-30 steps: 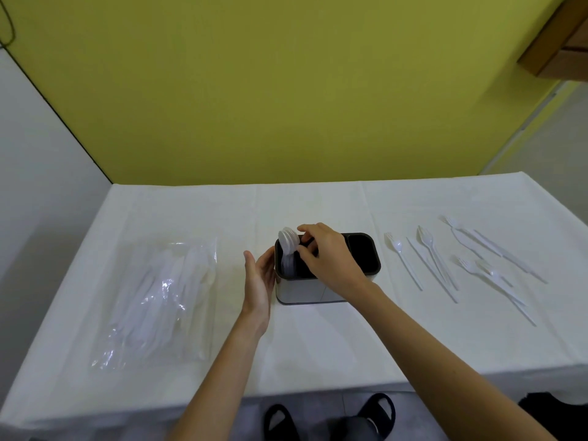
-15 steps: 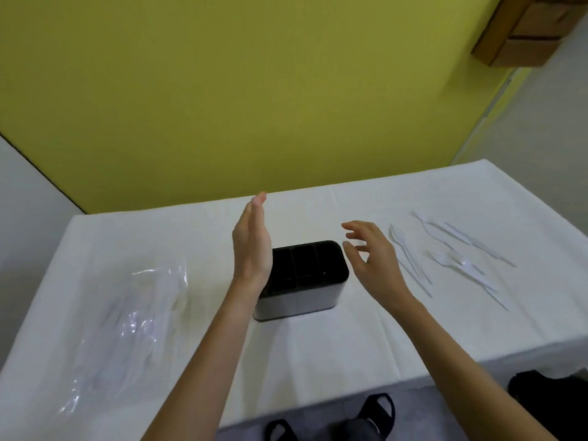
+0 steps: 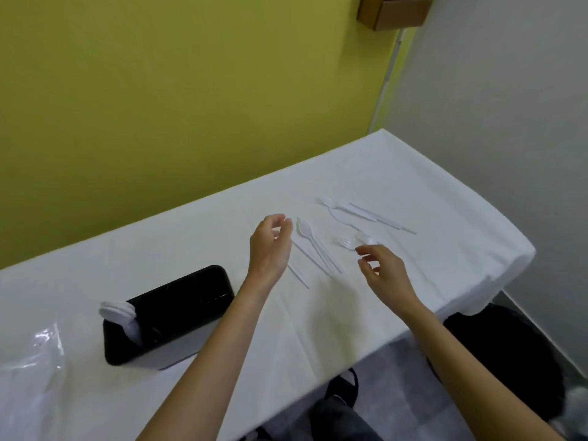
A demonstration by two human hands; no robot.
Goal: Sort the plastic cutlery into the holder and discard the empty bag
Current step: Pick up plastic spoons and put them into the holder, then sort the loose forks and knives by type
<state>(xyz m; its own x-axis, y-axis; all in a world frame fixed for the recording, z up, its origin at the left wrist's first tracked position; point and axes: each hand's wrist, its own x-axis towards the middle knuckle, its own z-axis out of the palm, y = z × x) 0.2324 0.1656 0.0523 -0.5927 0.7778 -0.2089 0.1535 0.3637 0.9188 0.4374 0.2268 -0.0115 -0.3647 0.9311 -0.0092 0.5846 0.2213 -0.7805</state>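
Between the hands: loose white cutlery point(image 3: 313, 245) lies on the white tablecloth point(image 3: 429, 218), its long handles side by side and angled toward the person.
Left hand point(image 3: 270, 246): raised over the cloth, fingers loosely curled, holding nothing. One thin handle shows just beside its wrist.
Right hand point(image 3: 386, 272): fingers relaxed and slightly spread, empty, and apart from the left hand. Its fingertips are near a small fork point(image 3: 343, 241) and a spoon point(image 3: 366, 239).
Beyond the right hand: more cutlery pieces point(image 3: 359, 211) lie in a loose row, farther from the person.
Holder point(image 3: 178, 310): black and oblong, left of the left forearm and nearer the person than either hand. White spoons point(image 3: 118, 313) stand in the end compartment farthest from the hands.
Bag point(image 3: 31, 361): clear plastic, lying on the cloth left of the holder, well apart from both hands. Whether anything is inside cannot be told.
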